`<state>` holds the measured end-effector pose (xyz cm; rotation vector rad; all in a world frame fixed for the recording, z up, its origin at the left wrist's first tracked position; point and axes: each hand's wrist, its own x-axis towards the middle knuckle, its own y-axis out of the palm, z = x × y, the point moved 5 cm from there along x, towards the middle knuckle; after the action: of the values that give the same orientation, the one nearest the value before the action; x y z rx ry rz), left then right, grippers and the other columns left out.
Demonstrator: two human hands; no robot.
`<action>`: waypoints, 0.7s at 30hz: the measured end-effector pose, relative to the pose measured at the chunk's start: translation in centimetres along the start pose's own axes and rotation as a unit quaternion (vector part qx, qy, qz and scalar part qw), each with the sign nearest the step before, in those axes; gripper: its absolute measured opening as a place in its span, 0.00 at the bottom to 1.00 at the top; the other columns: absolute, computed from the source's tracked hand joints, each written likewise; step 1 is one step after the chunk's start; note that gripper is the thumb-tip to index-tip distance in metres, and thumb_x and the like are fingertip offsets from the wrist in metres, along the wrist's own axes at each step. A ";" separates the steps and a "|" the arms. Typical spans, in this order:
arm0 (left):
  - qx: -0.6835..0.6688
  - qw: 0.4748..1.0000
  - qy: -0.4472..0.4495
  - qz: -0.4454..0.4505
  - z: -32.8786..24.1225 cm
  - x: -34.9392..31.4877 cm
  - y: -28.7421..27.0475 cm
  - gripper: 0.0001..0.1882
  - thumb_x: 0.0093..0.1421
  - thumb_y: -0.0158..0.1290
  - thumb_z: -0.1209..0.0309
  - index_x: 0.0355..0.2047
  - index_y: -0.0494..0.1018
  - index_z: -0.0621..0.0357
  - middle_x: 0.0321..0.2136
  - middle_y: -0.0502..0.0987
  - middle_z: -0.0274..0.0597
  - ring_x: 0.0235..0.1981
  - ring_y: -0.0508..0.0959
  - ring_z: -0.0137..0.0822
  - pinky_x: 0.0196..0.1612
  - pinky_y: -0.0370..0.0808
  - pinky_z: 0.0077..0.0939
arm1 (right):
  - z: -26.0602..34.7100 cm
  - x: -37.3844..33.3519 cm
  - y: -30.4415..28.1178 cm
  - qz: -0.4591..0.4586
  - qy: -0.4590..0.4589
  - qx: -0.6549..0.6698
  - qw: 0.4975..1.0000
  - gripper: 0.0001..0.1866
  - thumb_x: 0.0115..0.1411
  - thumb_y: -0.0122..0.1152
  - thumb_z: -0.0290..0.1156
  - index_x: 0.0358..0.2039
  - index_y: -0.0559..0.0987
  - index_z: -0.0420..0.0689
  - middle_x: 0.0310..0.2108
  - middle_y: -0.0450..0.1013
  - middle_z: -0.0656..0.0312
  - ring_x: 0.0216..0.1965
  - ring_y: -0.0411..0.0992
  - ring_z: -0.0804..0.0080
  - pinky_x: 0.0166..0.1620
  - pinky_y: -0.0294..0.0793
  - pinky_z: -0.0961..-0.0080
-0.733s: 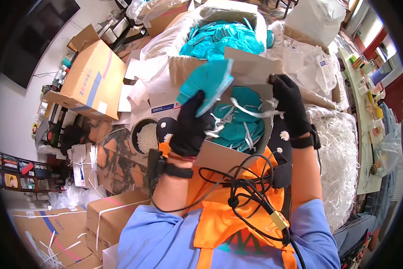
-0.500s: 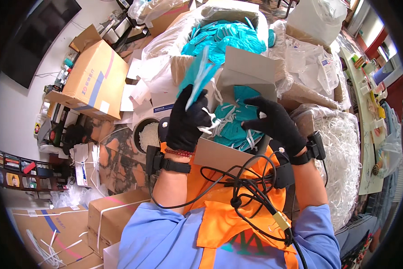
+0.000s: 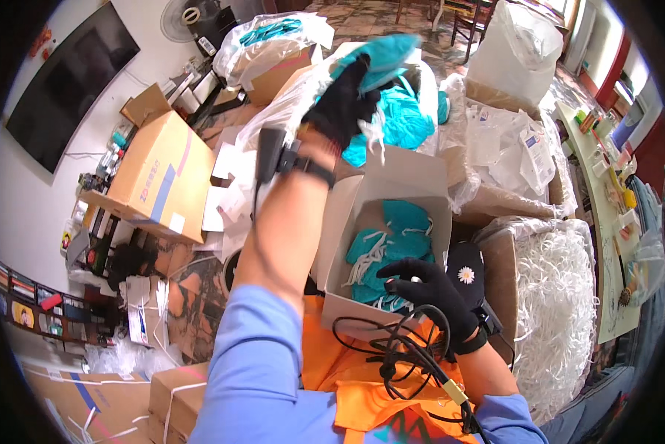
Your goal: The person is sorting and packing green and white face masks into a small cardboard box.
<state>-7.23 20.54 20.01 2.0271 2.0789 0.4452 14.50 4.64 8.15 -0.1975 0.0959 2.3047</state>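
Left grip on teal mask, right grip part-open at box

Brown carton (image 3: 155,177) at far left. My left grip (image 3: 341,107) is closed on one teal mask (image 3: 383,61), blurred, held over the plastic-lined carton (image 3: 430,81) of loose teal masks (image 3: 403,122); white straps (image 3: 375,137) dangle below. Nearer me, the open grey-white box (image 3: 406,172) holds strapped masks (image 3: 403,248). My right grip (image 3: 434,296) is half spread, thumb and finger apart, over its near right corner; contact with masks, can't tell. Right: carton (image 3: 499,275) of white strips (image 3: 554,311).

teal mask (image 3: 389,59) aloft, slightly blurred
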 end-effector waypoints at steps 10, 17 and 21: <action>-0.132 0.975 -0.164 0.076 8.5 0.7 -2.3 0.15 0.67 0.46 0.62 0.42 0.73 0.62 0.15 0.58 0.22 0.13 0.59 0.18 0.16 0.58 0.17 | -0.7 1.0 -2.6 -0.110 0.068 0.129 0.983 0.15 0.57 0.62 0.28 0.46 0.79 0.42 0.33 0.76 0.65 0.34 0.71 0.82 0.39 0.69 0.84; -0.380 0.901 -0.198 0.071 15.6 -14.3 -2.6 0.13 0.69 0.38 0.67 0.44 0.70 0.60 0.18 0.59 0.24 0.15 0.59 0.19 0.17 0.58 0.14 | -2.9 3.2 -3.6 -0.151 0.014 0.317 0.936 0.16 0.61 0.54 0.26 0.50 0.75 0.43 0.28 0.73 0.67 0.25 0.66 0.83 0.27 0.63 0.88; -0.054 0.982 -0.171 -0.051 14.9 -19.6 -1.8 0.14 0.69 0.40 0.65 0.42 0.73 0.60 0.24 0.72 0.29 0.22 0.69 0.20 0.24 0.65 0.15 | -2.7 4.1 -3.0 -0.183 -0.014 0.345 0.920 0.16 0.62 0.51 0.23 0.51 0.73 0.41 0.32 0.76 0.63 0.25 0.68 0.81 0.28 0.67 0.86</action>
<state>-2.95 2.04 4.21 1.7789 1.8937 0.1717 14.28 9.23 4.76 0.1714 0.7749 1.7733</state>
